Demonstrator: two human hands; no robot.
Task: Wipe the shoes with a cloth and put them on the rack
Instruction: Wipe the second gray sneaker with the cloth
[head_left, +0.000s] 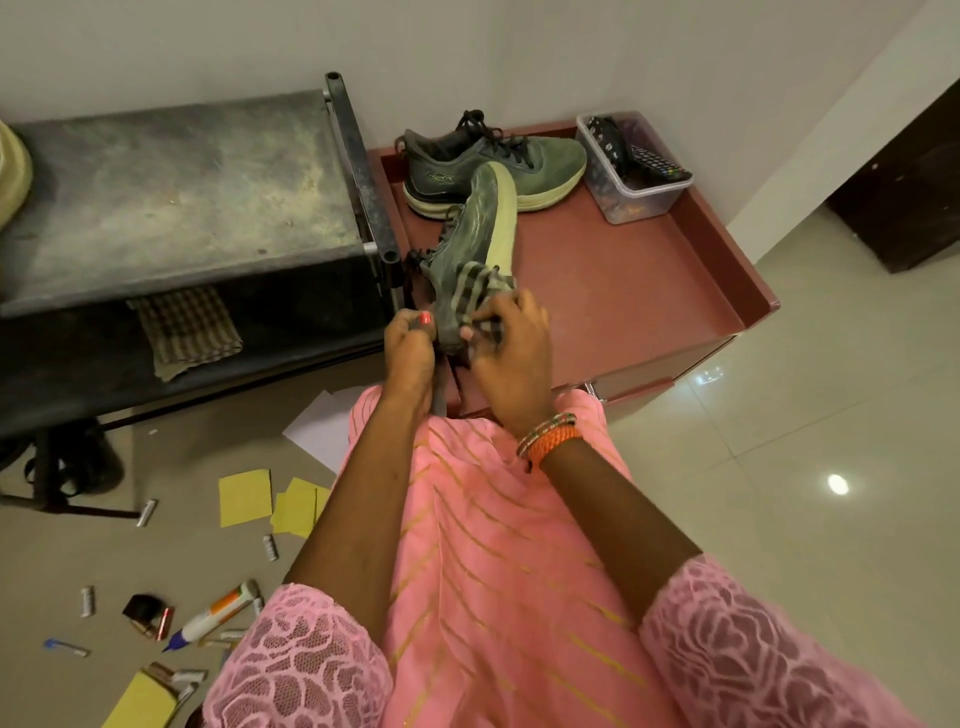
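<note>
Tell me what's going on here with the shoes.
A person is wiping a green sneaker. The left hand grips its heel end while the right hand presses a striped cloth against it. The second sneaker sits on the red cabinet top, unhandled. Another cloth lies on the dark rack.

Colours and patterns
Shoes (475, 228): grey-green, pale yellow soles. Cloth (475, 306): grey, dark-striped. Worktop (623, 291): reddish-brown. Sleeves (306, 670): pink lace.

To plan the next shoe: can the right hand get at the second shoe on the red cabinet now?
Probably not yet: the right hand pinches the striped cloth against the held shoe. The second shoe lies uncovered behind it.
</note>
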